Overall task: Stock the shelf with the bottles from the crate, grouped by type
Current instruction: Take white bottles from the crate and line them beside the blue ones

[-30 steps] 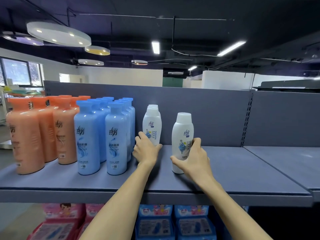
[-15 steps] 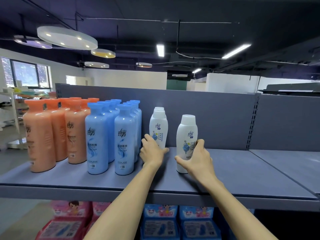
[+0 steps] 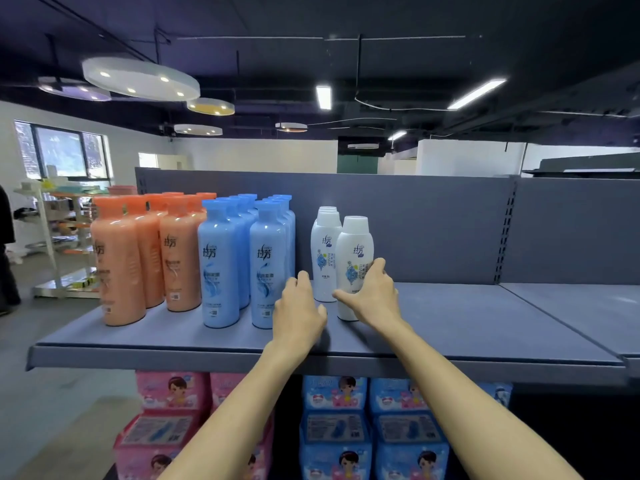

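Dark ceiling with round lamps, white walls, a window.

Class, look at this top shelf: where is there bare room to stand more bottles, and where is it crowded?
Free: the shelf right of the white bottles, out to the upright slotted rail, and the next bay beyond it. Also the front strip before the rows. Crowded: the left half, where orange bottles and blue bottles stand packed, and around the hands.

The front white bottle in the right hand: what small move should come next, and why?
Probably let go of the front white bottle: it stands upright on the shelf, close beside the other white bottles. The right hand grips it; the left hand holds nothing.
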Demonstrator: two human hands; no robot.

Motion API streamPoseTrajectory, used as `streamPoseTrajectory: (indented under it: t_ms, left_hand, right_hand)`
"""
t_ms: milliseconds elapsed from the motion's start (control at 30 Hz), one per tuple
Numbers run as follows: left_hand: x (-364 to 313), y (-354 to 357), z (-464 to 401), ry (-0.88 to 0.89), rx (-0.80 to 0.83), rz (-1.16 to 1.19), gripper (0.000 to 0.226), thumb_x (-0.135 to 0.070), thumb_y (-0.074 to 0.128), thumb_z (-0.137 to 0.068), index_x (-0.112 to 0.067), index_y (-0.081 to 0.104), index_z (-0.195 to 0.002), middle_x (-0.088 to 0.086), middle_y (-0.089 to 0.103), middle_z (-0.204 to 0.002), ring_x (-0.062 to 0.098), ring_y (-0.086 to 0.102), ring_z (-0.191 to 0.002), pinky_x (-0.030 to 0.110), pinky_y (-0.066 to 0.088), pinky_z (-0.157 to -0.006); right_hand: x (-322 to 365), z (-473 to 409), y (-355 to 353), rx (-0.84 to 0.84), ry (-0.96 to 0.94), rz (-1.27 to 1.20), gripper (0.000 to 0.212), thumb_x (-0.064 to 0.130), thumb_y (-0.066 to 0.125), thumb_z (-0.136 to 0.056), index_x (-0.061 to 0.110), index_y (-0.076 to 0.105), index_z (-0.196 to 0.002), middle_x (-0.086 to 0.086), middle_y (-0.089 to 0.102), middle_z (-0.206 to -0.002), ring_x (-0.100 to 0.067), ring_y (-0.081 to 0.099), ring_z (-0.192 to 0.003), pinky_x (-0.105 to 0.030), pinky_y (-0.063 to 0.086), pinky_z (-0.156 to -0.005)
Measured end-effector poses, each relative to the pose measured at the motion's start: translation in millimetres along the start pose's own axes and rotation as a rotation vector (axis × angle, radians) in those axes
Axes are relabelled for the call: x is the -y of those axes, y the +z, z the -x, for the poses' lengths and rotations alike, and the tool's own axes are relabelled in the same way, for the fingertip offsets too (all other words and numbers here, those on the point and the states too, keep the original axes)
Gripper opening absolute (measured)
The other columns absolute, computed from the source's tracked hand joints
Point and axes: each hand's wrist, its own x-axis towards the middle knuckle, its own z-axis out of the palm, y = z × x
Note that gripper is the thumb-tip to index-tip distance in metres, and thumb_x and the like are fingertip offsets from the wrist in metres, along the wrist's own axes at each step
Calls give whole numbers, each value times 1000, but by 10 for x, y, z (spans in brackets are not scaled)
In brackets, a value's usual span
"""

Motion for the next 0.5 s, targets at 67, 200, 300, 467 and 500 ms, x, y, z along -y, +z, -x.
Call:
streamPoseTrajectory:
  t_ms: [67, 200, 300, 467, 500]
  left_hand:
    - [29, -57, 84, 39, -22, -32, 31, -25, 60, -89, -11, 44, -111, 6, 50, -108, 32, 56, -98, 32, 36, -72]
    - [112, -147, 207, 78, -53, -49, 36, -29, 59, -89, -13, 44, -117, 4, 52, -108, 29, 56, -99, 32, 35, -72]
    - [166, -197, 257, 84, -52, -55, 38, -30, 59, -88, -14, 44, -119, 3, 52, -109, 28, 56, -99, 32, 40, -72]
    - [210, -233, 285, 89, -60, -48, 38, -30, 57, -89, -15, 44, -121, 2, 52, -110, 27, 56, -100, 34, 44, -77]
    - [214, -234, 286, 92, -67, -42, 37, -29, 57, -89, -15, 44, -121, 2, 52, -109, 26, 56, -99, 33, 42, -76]
  right_hand:
    - [90, -7, 73, 5, 8, 5, 69, 42, 85, -68, 15, 30, -100, -6, 56, -109, -30, 56, -96, -32, 36, -73]
    - [257, -35, 205, 16, 36, 12, 70, 40, 85, -69, 11, 32, -106, -11, 57, -116, -34, 58, -105, -34, 41, -76]
    - [341, -51, 284, 23, 58, 13, 71, 39, 85, -71, 9, 33, -110, -12, 57, -120, -35, 58, -109, -37, 44, -80]
    - [385, -81, 382, 17, 73, 12, 72, 38, 85, -72, 8, 33, -113, -14, 55, -122, -37, 58, -111, -35, 41, -77]
    - [387, -88, 399, 14, 72, 14, 72, 38, 84, -73, 8, 33, -113, -14, 55, -121, -36, 57, -111, -35, 40, -76]
